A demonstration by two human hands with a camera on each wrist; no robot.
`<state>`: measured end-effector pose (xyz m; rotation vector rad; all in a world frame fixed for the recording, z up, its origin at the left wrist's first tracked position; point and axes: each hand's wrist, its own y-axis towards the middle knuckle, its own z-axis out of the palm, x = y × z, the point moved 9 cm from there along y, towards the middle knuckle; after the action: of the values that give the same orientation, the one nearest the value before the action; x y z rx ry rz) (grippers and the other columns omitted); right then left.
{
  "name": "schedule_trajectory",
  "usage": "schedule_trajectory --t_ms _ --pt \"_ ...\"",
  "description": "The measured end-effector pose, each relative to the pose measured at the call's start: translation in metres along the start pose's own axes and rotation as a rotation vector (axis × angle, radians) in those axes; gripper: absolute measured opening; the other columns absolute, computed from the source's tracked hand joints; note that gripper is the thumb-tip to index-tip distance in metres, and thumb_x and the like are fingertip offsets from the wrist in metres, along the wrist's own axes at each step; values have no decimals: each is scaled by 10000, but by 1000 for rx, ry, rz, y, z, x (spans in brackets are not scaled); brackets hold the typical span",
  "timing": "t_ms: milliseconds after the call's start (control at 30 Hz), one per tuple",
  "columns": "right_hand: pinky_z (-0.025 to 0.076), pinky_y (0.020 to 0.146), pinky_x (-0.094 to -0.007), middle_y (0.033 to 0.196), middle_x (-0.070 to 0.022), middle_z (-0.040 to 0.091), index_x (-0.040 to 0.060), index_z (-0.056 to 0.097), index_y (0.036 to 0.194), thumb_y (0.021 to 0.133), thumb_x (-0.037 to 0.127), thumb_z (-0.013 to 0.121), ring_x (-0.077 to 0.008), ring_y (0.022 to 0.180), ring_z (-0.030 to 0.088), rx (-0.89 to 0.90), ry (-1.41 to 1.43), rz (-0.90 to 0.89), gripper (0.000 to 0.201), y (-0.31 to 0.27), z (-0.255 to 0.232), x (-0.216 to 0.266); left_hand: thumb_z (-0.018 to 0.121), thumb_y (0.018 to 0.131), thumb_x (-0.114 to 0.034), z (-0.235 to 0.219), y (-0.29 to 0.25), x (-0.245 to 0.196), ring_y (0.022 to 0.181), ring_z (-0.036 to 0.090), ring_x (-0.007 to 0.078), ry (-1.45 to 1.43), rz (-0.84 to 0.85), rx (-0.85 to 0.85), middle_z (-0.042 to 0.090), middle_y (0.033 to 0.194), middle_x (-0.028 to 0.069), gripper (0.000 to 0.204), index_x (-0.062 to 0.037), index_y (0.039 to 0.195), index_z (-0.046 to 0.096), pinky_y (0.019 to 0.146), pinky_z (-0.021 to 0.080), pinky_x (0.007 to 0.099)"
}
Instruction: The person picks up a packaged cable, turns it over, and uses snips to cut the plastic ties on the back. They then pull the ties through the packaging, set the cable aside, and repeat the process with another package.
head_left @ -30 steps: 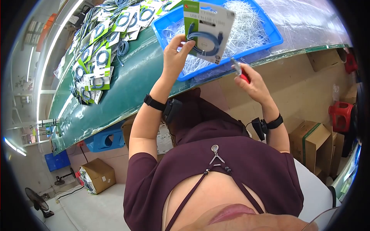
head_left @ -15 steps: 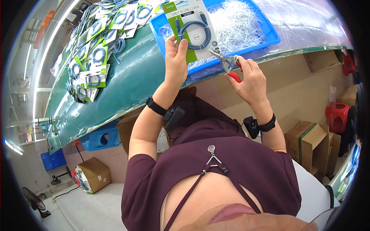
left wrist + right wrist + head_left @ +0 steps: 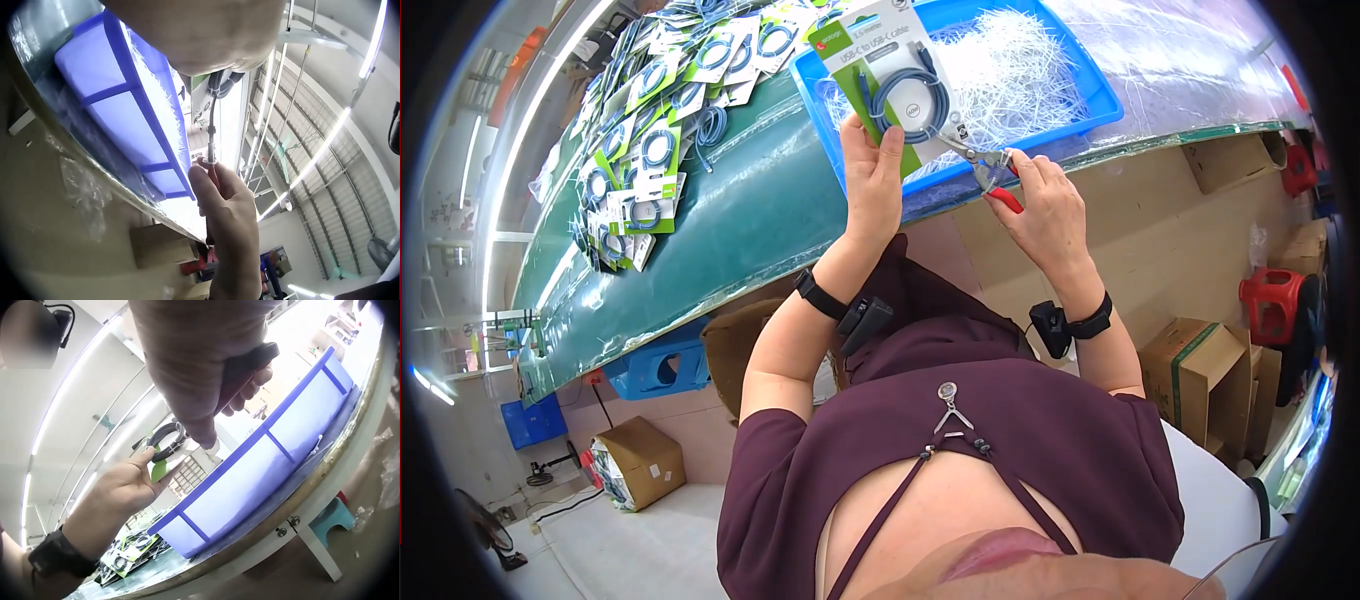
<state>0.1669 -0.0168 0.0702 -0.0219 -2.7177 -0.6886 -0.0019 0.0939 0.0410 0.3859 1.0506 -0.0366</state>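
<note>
Head view shows the left hand point(image 3: 873, 180) with thumb and fingers pinched on the lower edge of a carded USB-C cable pack point(image 3: 890, 80), holding it up over the near corner of the blue tray point(image 3: 1100, 85). At about 3 o'clock from it, the right hand point(image 3: 1040, 205) is curled round the red handles of small cutters point(image 3: 990, 165), whose metal tips touch the pack's lower right corner. Judging from this, the trimming of this one pack is under way and not finished: the tips are at the card, yet whether they have closed on a tie cannot be told. Many packs remain to be handled or lie sorted; which, I cannot say. The pack itself has a green and white card printed "USB-C to USB-C cable", with a grey-blue cable coiled in a loop on its face. The tray behind it, at 12 o'clock from the hands, is filled with thin white strands point(image 3: 1020, 70). Farther out, at 10 o'clock, a spread of similar carded packs point(image 3: 650, 140) lies on the green desk point(image 3: 730, 230). Cardboard boxes point(image 3: 1200, 370) and a red stool point(image 3: 1275, 300) sit on the floor at 4 o'clock.
</note>
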Motion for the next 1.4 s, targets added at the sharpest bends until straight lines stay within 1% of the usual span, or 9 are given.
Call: schedule_trajectory --t_ms 200,300,500,600,833,1033,1100,1267,1400 --pt "482 720 -347 871 -85 580 34 556 1179 763 220 751 -267 834 587 -53 -132 -19 496 -2 -1 5 509 989 -74 6 -16 4 1051 507 98 114 4 -24 531 1167 45 309 -63 1263 369 849 443 242" --pt "478 747 -304 857 -64 614 26 554 1166 819 162 710 -205 850 605 222 436 213 404 -1 33 -17 520 981 -64 4 -16 9 1066 508 102 -82 -102 -51 526 1183 47 308 -72 1252 375 856 450 251" --pt "476 769 -258 922 -43 645 13 535 1162 875 109 647 -119 880 600 215 1073 487 323 8 50 -25 515 969 -30 11 -23 13 1107 509 118 -226 -145 -80 516 1212 59 296 -82 1229 384 885 465 277" --pt "477 745 -238 953 -31 635 11 527 1165 886 97 634 -83 861 586 100 1114 381 311 24 56 -13 529 948 6 20 -28 5 1135 502 135 -190 -40 -67 505 1231 72 350 -66 1252 372 934 449 298" --pt "470 675 -246 919 -10 597 14 523 1133 883 68 622 -76 784 571 63 1337 615 274 23 71 1 552 906 58 29 -43 -5 1147 493 157 219 228 0 499 1241 80 445 -42 1290 351 972 415 313" --pt "482 665 -322 895 -81 609 8 507 1089 830 60 646 -176 772 605 -70 967 413 298 39 67 -3 540 915 49 13 -39 -11 1097 512 136 287 258 -36 506 1225 62 388 -45 1258 386 937 431 291" --pt "479 650 -363 862 -129 599 5 496 1072 796 65 664 -244 742 607 -258 531 132 328 51 37 15 528 928 35 -2 -36 -2 1062 534 130 59 100 -97 515 1216 57 338 -52 1233 410 908 454 286" --pt "475 664 -439 844 -189 587 13 492 1049 778 129 695 -370 744 597 -373 331 49 357 88 23 -17 503 943 26 -48 -27 -29 1013 576 136 -268 44 -242 541 1192 53 263 -65 1184 451 857 497 286" --pt "473 651 -398 846 -147 605 8 555 1036 828 308 726 -294 700 593 -144 231 125 403 100 42 -65 503 928 38 -136 -81 -111 1062 572 179 -131 80 -355 560 1195 76 344 -60 1253 445 908 488 342"
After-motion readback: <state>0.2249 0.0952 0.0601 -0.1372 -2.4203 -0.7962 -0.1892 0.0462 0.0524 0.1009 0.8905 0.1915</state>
